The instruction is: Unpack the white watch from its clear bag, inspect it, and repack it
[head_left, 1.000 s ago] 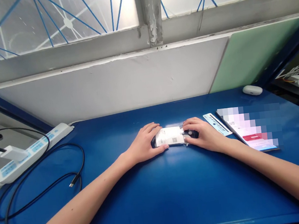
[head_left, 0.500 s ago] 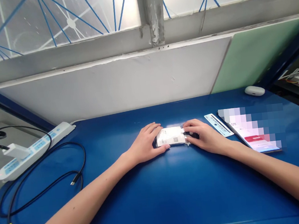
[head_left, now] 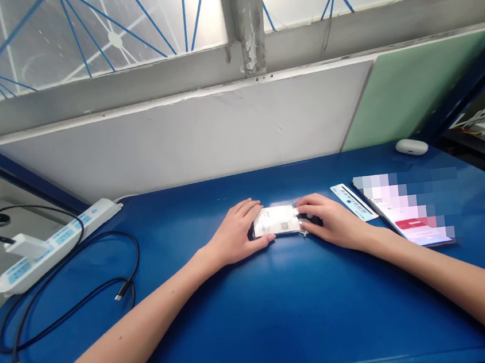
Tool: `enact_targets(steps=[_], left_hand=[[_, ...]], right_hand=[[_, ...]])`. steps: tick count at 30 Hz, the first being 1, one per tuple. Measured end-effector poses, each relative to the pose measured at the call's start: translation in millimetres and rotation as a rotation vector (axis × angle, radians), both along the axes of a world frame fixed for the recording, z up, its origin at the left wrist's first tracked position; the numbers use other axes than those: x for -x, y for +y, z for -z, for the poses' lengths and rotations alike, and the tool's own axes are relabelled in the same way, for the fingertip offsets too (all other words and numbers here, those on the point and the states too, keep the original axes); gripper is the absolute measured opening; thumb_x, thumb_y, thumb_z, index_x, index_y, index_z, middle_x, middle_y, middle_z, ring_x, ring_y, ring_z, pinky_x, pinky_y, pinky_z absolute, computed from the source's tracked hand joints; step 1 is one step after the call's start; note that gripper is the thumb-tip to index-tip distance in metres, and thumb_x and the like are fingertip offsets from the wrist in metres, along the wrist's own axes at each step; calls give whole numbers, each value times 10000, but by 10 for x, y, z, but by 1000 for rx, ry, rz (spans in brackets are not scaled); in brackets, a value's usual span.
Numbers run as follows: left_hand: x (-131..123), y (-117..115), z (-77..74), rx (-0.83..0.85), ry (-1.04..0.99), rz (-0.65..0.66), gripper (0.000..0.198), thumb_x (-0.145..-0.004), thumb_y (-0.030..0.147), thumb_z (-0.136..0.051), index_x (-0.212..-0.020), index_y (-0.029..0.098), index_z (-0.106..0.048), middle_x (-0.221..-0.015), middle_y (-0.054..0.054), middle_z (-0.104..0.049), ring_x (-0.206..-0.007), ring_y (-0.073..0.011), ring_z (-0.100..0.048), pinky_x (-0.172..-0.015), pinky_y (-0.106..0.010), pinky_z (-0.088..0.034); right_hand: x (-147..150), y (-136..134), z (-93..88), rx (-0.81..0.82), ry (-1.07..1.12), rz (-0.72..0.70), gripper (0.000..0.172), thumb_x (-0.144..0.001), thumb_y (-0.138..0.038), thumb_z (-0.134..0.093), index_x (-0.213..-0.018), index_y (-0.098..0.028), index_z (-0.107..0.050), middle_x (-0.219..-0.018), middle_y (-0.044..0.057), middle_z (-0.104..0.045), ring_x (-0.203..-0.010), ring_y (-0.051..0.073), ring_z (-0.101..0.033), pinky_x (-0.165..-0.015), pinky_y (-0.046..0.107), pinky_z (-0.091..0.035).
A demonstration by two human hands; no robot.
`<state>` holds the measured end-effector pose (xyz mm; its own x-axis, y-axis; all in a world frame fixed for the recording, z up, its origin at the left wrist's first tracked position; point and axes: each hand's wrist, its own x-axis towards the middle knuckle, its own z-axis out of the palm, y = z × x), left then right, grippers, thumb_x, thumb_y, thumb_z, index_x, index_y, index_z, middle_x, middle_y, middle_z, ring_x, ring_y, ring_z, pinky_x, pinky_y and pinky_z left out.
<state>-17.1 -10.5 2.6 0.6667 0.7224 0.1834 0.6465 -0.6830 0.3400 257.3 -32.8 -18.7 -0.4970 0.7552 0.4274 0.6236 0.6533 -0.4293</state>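
A small flat packet (head_left: 276,220) with a white printed label lies on the blue table, dark at its ends and shiny like clear plastic. My left hand (head_left: 237,231) grips its left end, thumb along the near edge and fingers at the far edge. At the opposite end, my right hand (head_left: 328,218) pinches the packet's right side between thumb and fingers. What is inside the packet cannot be made out.
Right of my hands lie a white-blue card (head_left: 354,202) and a lit phone-like screen (head_left: 406,216), partly pixelated. A white earbud case (head_left: 412,147) sits behind. At left are a power strip (head_left: 64,240), a plugged-in charger (head_left: 27,247) and a coiled black cable (head_left: 135,256).
Nearly everything stays the same. The view has shifted very slightly; both hands keep their hold on the packet.
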Motion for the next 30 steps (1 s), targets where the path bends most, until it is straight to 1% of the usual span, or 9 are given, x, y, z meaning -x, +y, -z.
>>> enact_targets(steps=[9,14,24,30], left_hand=[[-3,-7,-7,10,19,-5,694,-862,571,-614,-1394,146,-479,-1459,-174,-487,-1407,-358,-365,-1134,-528,-342],[-4,-10,-14,10,12,-3,673,-860,564,-619,-1388,166,-488,-1461,-167,-488,-1402,-363,-374,-1132,-535,-339],[-5,-10,-15,8,38,-8,690,-865,560,-617,-1400,148,-477,-1464,-163,-486,-1407,-348,-367,-1144,-512,-330],[-7,-11,-18,6,20,-7,676,-863,562,-618,-1387,153,-493,-1457,-164,-492,-1405,-360,-368,-1139,-517,-337]], right_hand=[[4,-7,-10,0,-28,1,199,-905,-225,-578,-1067,-180,-684,-1125,147,-680,-1021,284,-643,-860,457,-570],[6,-7,-10,-11,-12,3,199,-898,-233,-587,-1063,-203,-695,-1110,135,-688,-1010,285,-655,-855,463,-574],[18,-17,-28,-14,-46,10,187,-913,-224,-563,-1056,-185,-676,-1114,141,-684,-1015,289,-644,-858,461,-569],[15,-20,-37,-12,-56,9,186,-916,-229,-567,-1063,-181,-671,-1115,143,-683,-1013,287,-640,-858,462,-566]])
